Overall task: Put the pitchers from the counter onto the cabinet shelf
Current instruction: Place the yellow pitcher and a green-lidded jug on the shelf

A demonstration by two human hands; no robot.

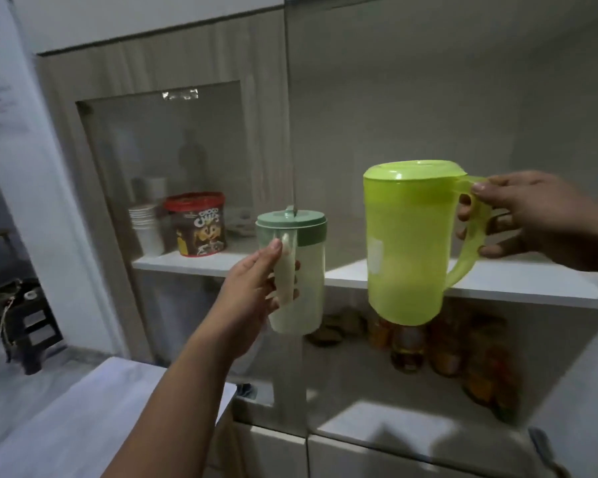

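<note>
My left hand (252, 288) grips the handle of a small pale pitcher (306, 270) with a grey-green lid, held upright in the air just in front of the white cabinet shelf (497, 281). My right hand (525, 215) holds the handle of a larger lime-green pitcher (408, 243) with a lid, also upright, its base hanging a little below the shelf's front edge. Both pitchers are off the shelf. The cabinet's right side stands open.
Behind the glass door on the left part of the shelf stand a chocolate cereal tub (199, 224) and stacked white cups (147, 229). Jars and bottles (439, 343) fill the shelf below. A white counter (83, 419) lies at lower left.
</note>
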